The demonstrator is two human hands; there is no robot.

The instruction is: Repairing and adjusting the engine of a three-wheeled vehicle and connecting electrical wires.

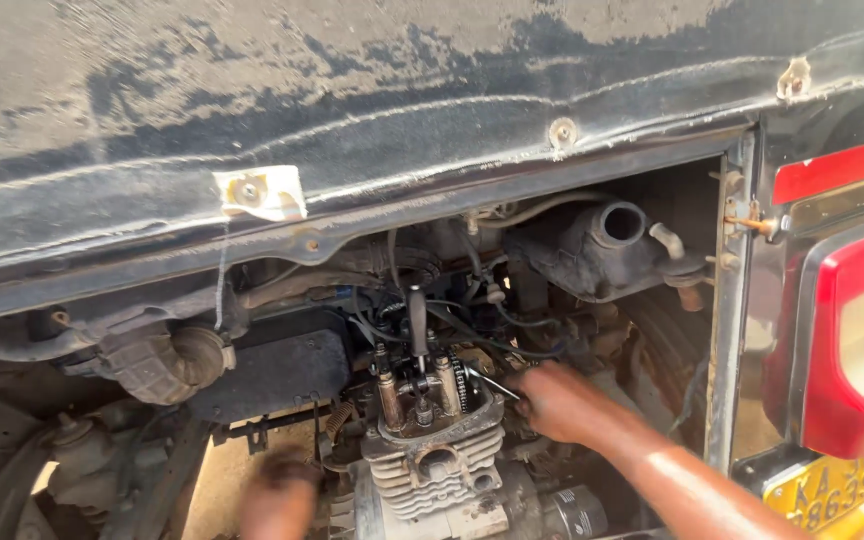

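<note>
I look into the open rear engine bay of a small vehicle. A finned engine cylinder head (439, 470) sits low in the middle, with upright studs (390, 395) and a timing chain (459, 385) showing on top. My right hand (552, 400) reaches in from the lower right and grips a thin metal tool (492, 383) at the chain side of the head. My left hand (277, 500) is blurred at the bottom edge, left of the head; whether it holds anything cannot be made out.
A worn dark body panel (352, 120) overhangs the bay. A ribbed rubber hose (162, 365) lies left, a black open-mouthed duct (612, 235) upper right, cables between. A red tail lamp (847, 340) and yellow number plate (832, 490) are right.
</note>
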